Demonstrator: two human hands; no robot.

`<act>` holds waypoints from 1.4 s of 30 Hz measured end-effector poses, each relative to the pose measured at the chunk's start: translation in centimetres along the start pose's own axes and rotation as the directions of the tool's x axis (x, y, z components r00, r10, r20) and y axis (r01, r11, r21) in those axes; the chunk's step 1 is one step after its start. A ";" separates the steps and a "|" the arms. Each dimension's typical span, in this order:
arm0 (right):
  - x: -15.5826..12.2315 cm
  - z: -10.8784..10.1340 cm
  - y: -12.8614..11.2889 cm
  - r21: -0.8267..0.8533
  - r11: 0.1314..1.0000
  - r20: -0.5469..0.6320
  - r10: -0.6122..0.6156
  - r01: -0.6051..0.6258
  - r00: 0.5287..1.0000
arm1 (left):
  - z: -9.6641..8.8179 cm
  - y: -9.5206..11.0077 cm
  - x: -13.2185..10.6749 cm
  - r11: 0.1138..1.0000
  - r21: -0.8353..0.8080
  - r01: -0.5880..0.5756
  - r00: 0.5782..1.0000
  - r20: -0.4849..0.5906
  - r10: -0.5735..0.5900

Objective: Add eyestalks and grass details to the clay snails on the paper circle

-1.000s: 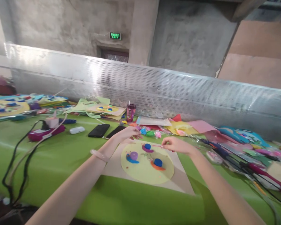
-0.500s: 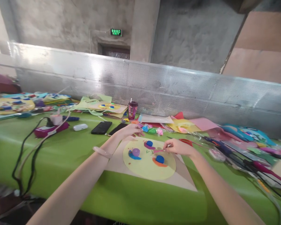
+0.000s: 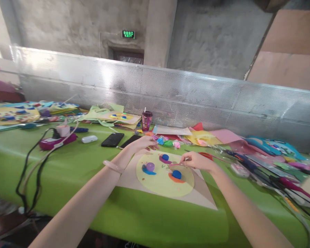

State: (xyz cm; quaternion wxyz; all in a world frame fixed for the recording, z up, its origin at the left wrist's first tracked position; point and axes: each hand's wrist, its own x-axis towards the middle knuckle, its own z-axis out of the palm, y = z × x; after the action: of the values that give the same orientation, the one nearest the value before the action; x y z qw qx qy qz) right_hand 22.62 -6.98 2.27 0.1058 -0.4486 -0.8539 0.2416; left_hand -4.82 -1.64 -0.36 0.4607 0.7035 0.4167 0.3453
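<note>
A pale yellow paper disc (image 3: 160, 182) lies on a beige sheet (image 3: 204, 198) on the green table. Three clay snails sit on it: blue with a purple shell (image 3: 149, 168), purple with a blue shell (image 3: 165, 158), orange with a blue shell (image 3: 176, 175). My right hand (image 3: 197, 161) is pinched on a thin pink stick (image 3: 174, 164) whose tip points left between the snails. My left hand (image 3: 142, 143) rests at the disc's far left edge, fingers stretched toward small clay packets (image 3: 167, 142).
Two black phones (image 3: 113, 139) and a white earbud case (image 3: 89, 139) lie left of the sheet. A pink power strip (image 3: 57, 141) trails black cables over the table edge. A small cup (image 3: 146, 121) stands behind. Coloured papers, red scissors (image 3: 206, 155) and tools crowd the right.
My right hand with the pink stick has come slightly nearer over the disc. The camera view has shifted a little; my left hand stays at the disc's far edge.
</note>
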 end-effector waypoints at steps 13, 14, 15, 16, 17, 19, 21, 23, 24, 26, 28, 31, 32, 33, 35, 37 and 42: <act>-0.1 0.0 0.0 -0.003 1.000 -0.001 0.007 -0.007 1.000 | -0.1 -0.1 0.0 1.000 0.024 -0.011 0.999 0.031 0.010; -0.1 0.0 0.0 -0.001 1.000 0.003 0.005 -0.005 1.000 | -0.1 -0.1 0.0 0.999 0.031 -0.013 0.999 0.031 0.012; 0.0 0.1 0.0 0.001 1.000 0.007 0.002 -0.002 1.000 | -0.1 -0.2 0.0 0.999 0.039 -0.014 0.999 0.031 0.013; 0.0 0.1 0.0 0.003 1.000 0.011 0.001 -0.001 1.000 | -0.1 -0.2 0.1 0.999 0.047 -0.016 0.999 0.033 0.014; 0.0 0.1 0.0 0.007 1.000 0.013 0.003 -0.003 1.000 | -0.2 -0.3 0.1 0.998 0.054 -0.017 0.999 0.036 0.015; 0.0 0.1 0.0 0.018 1.000 0.004 0.015 -0.016 1.000 | -0.2 -0.4 0.1 0.998 0.066 -0.020 0.999 0.044 0.017; 0.0 0.1 0.0 0.034 0.999 -0.028 0.030 -0.029 0.999 | -0.2 -0.4 0.2 0.997 0.071 -0.023 0.998 0.052 0.019; 0.0 0.0 0.1 0.046 0.998 -0.083 0.034 -0.030 0.996 | -0.2 -0.4 0.2 0.997 0.071 -0.024 0.998 0.062 0.020; 0.1 0.0 0.1 0.047 0.998 -0.120 0.034 -0.028 0.992 | -0.1 -0.4 0.2 0.997 0.070 -0.024 0.998 0.068 0.020; 0.3 0.0 0.3 0.036 0.999 -0.212 0.036 -0.029 0.977 | 0.0 -0.4 0.2 0.997 0.067 -0.024 0.996 0.084 0.019; 0.6 0.1 0.6 0.011 0.999 -0.310 0.038 -0.037 0.950 | 0.2 -0.3 0.3 0.998 0.062 -0.028 0.994 0.106 0.021; 1.2 0.4 1.2 -0.052 0.998 -0.436 0.019 -0.047 0.900 | 0.5 -0.1 0.2 0.998 0.056 -0.039 0.989 0.147 0.030; 1.4 0.5 1.4 -0.076 0.996 -0.470 0.006 -0.047 0.883 | 0.6 0.0 0.2 0.998 0.053 -0.044 0.987 0.158 0.035; 1.6 0.6 1.6 -0.098 0.994 -0.498 -0.008 -0.047 0.867 | 0.7 0.2 0.1 0.998 0.051 -0.048 0.985 0.165 0.039; 2.0 0.9 2.0 -0.138 0.990 -0.536 -0.041 -0.040 0.843 | 0.9 0.5 -0.1 0.998 0.045 -0.053 0.984 0.173 0.045; 2.3 1.0 2.4 -0.171 0.985 -0.545 -0.074 -0.024 0.835 | 1.0 0.8 -0.3 0.997 0.043 -0.056 0.983 0.176 0.048; 2.5 1.3 2.4 -0.240 0.970 -0.535 -0.160 0.032 0.830 | 1.1 1.1 -0.6 0.996 0.060 -0.068 0.981 0.185 0.055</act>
State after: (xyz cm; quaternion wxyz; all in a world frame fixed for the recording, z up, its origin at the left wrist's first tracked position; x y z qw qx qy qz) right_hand 22.37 -4.19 -0.20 0.3083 -0.4642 -0.8303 0.0007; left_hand -3.81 -2.82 0.23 0.4627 0.7596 0.3618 0.2792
